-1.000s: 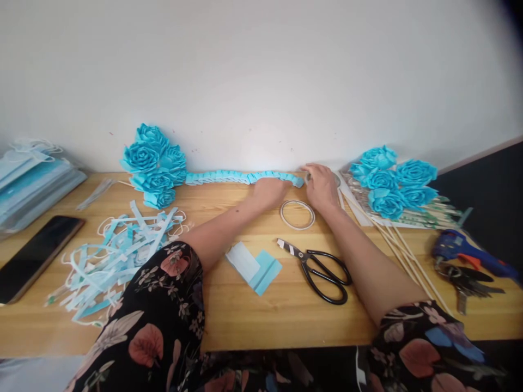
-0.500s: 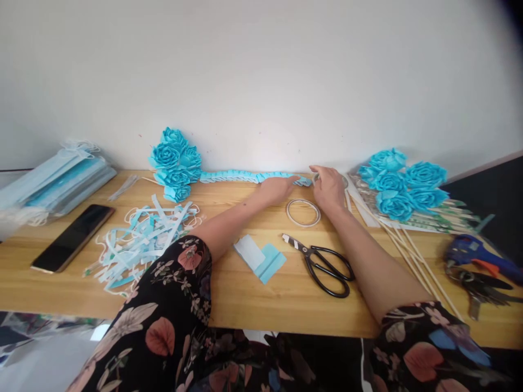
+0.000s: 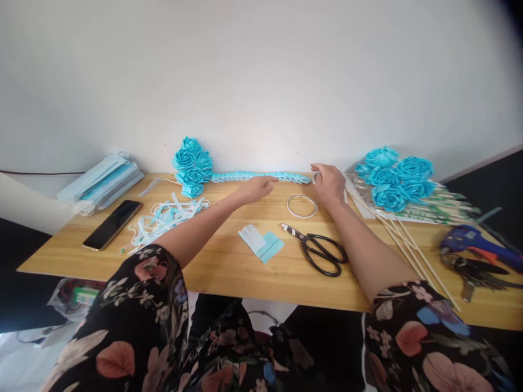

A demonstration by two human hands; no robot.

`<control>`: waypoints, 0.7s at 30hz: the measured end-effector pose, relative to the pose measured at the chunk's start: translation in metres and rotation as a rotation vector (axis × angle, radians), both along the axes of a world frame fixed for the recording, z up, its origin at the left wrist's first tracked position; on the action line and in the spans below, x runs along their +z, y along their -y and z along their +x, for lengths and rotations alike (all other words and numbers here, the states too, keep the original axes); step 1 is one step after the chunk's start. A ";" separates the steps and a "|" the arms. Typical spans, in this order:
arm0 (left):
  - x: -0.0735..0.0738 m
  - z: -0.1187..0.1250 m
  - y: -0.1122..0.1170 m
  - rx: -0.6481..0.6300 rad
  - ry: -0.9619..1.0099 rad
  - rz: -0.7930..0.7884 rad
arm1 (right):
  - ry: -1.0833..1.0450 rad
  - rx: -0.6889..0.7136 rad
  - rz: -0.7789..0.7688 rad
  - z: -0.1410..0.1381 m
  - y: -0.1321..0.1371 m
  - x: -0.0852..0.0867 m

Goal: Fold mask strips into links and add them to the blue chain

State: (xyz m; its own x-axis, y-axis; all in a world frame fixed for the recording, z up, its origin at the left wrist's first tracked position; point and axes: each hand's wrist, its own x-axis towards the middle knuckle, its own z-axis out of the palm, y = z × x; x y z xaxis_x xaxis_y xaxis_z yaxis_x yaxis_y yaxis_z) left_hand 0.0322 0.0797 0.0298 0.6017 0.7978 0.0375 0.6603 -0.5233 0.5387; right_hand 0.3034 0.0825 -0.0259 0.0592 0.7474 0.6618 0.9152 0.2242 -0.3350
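My left hand [image 3: 257, 189] hovers just in front of the long pleated blue strip [image 3: 226, 177] along the wall. Its fingers are curled together, and nothing shows in them. My right hand [image 3: 329, 185] is at the strip's right end, its fingers bent around a pale roll of tape mostly hidden behind it. Nearer to me lies a flat white ring of tape [image 3: 302, 207]. Black-handled scissors [image 3: 322, 250] lie in front of that ring. Cut pieces of blue and white mask fabric [image 3: 261, 243] are to the left of the scissors.
Blue fabric roses stand in a left bunch [image 3: 192, 166] and a right bunch [image 3: 396, 179]. Farther left are stacked face masks [image 3: 102, 182], a phone [image 3: 112, 224] and a heap of strips [image 3: 163, 218]. Thin sticks [image 3: 412, 250] and a blue glue gun [image 3: 469, 242] lie right.
My left hand has drawn back leftward off the pleated strip. My right hand stays at the strip's right end. The camera view has shifted, showing more of the table's left edge.
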 end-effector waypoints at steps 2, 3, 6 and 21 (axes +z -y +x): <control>0.004 -0.019 0.016 0.065 0.040 -0.035 | -0.007 0.014 0.004 -0.003 -0.001 0.000; 0.004 -0.027 0.025 0.100 0.054 -0.050 | -0.011 0.020 0.005 -0.004 -0.001 0.000; -0.001 -0.051 0.050 0.194 0.082 -0.112 | -0.035 0.025 -0.003 -0.006 0.001 0.003; -0.019 -0.100 0.105 0.377 0.211 -0.144 | 0.023 0.042 -0.108 -0.009 0.007 0.008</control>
